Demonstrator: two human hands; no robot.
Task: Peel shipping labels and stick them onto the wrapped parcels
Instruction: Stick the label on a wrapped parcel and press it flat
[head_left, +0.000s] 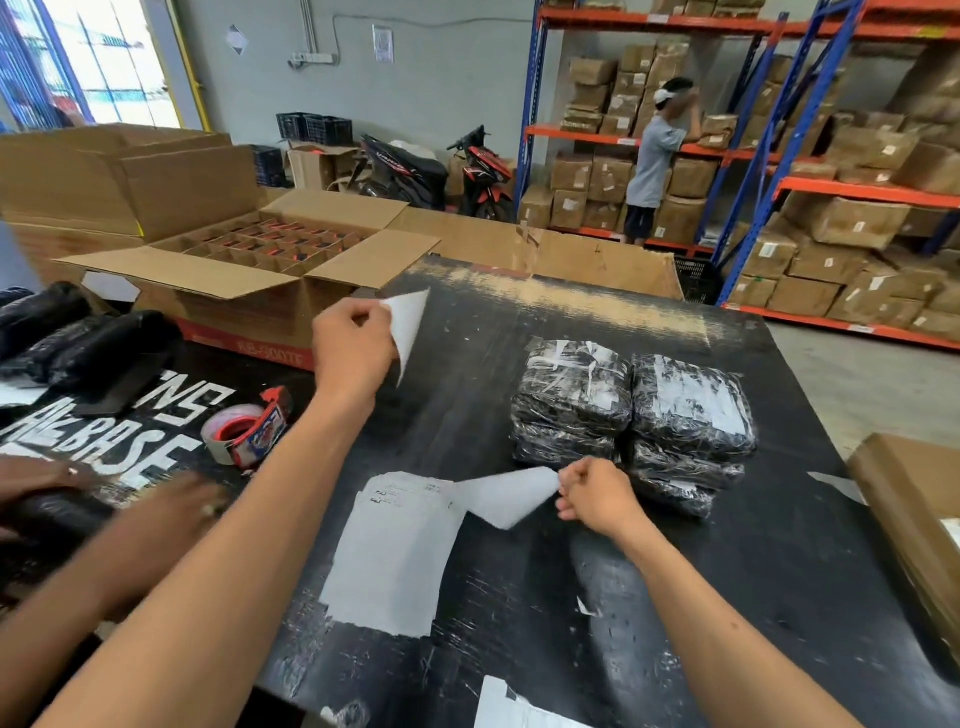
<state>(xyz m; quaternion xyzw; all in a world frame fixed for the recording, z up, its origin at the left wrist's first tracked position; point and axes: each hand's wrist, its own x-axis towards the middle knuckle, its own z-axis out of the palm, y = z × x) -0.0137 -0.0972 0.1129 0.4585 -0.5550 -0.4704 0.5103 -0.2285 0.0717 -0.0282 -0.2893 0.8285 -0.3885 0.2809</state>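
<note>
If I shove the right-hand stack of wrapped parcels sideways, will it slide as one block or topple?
The right-hand stack probably shears: its parcels look soft, bulging and unevenly piled. The glossy wrap likely lets layers slip over each other. It abuts the left stack, so pushing leftward would probably shift both.

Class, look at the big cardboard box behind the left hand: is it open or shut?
Open. The cardboard box has its top flaps folded outward, and the divider grid with red and black items inside shows.
</note>
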